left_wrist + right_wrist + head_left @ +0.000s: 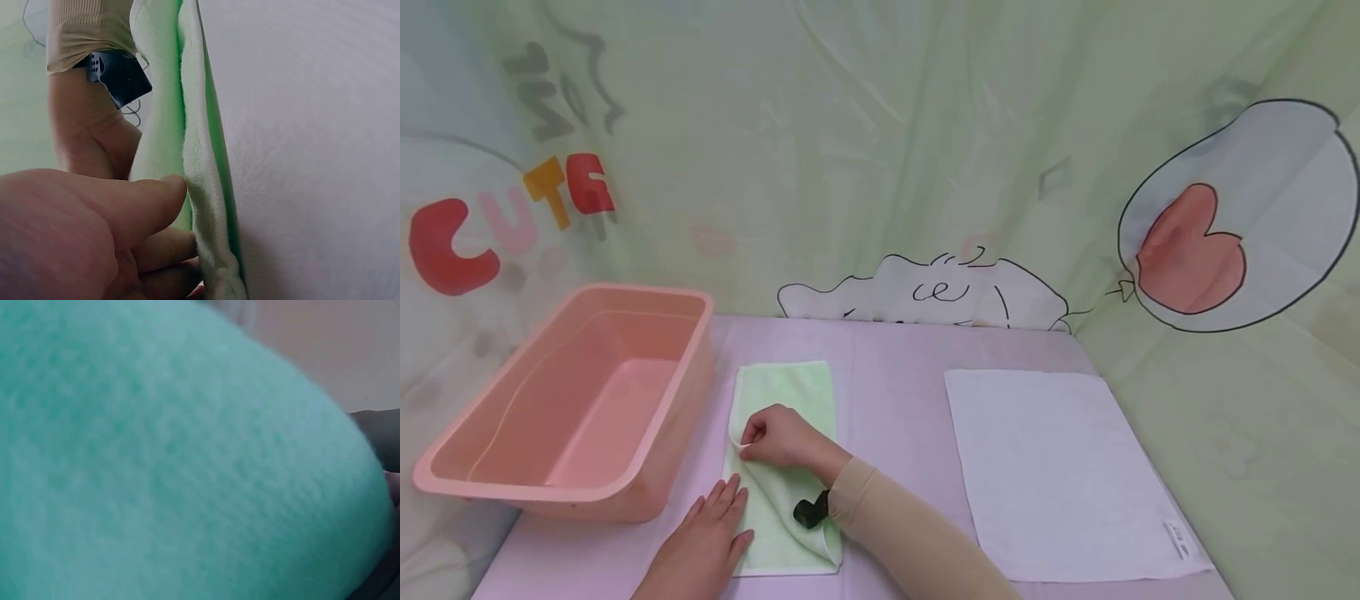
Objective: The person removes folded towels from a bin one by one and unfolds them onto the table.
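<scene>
A light green towel (786,387) lies folded into a long strip on the table. My right hand (786,437) reaches across it and pinches a layer's edge on the left side, with that layer lifted in a curved fold. My left hand (700,537) lies low on the towel's left edge with its fingers extended. In the left wrist view, the left hand's (94,231) fingertips meet the towel's layered edge (203,150). Green cloth (175,456) fills most of the right wrist view, hiding nearly all of the right hand.
A pink plastic basin (647,450) stands at the left, close to the left hand. On the right a white towel (1060,475) is spread flat with a small label at its corner. A patterned curtain (850,167) encloses the pinkish tabletop (898,400).
</scene>
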Available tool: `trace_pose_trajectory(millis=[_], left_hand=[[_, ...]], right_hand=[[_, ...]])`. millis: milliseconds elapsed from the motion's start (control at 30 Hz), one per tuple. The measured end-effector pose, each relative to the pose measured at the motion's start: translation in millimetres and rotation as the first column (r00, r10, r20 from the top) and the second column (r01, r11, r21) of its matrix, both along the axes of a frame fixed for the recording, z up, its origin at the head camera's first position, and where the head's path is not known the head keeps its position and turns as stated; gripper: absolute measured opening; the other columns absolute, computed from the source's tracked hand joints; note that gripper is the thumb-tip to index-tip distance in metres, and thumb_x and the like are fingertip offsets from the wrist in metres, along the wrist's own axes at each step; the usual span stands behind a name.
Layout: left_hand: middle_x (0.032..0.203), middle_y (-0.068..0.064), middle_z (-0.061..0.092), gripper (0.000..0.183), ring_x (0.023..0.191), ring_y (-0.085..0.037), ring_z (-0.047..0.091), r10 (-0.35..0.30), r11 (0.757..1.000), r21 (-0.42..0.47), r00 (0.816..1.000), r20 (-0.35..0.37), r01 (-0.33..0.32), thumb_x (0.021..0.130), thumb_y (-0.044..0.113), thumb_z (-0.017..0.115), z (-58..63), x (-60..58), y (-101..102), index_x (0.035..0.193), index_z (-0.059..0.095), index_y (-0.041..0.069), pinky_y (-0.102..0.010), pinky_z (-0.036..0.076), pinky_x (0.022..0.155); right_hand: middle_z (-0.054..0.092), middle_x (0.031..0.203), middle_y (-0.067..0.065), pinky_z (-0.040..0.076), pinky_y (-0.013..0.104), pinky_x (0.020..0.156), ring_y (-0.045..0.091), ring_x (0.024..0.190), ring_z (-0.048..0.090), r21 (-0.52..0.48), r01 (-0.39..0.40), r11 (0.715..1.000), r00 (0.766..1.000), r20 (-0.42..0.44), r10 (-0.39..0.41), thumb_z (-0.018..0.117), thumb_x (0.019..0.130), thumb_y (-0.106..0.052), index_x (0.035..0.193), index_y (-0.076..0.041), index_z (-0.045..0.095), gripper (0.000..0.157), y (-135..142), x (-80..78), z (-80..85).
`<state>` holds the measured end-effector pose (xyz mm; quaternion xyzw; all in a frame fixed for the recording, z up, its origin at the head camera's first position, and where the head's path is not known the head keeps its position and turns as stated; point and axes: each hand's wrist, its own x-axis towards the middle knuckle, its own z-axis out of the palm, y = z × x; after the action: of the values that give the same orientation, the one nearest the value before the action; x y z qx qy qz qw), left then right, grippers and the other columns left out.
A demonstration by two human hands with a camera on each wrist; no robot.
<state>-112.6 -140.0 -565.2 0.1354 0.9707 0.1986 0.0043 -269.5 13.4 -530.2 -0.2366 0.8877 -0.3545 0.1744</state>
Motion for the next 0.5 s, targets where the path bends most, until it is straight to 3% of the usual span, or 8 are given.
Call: trace_pose_trajectory(millis=[500], left_hand=[[0.162,-0.025,0.052,0.054,0.152,-0.045,0.049,-0.011,1.0,0.002,0.999,0.039,0.011,0.102,0.024,0.071,4.1,0.9,-0.9,0.146,0.062,-0.007,-0.062,0.038,0.124]], right_hand=[[0.065,0.07,-0.012,0.046,0.019,0.065,0.001,0.068,0.055,-0.137,0.116,0.984,0.993,0.029,-0.113,0.084,0.091,-0.019,0.082,-0.017,0.076,0.012,35.7,-2.1,11.8]])
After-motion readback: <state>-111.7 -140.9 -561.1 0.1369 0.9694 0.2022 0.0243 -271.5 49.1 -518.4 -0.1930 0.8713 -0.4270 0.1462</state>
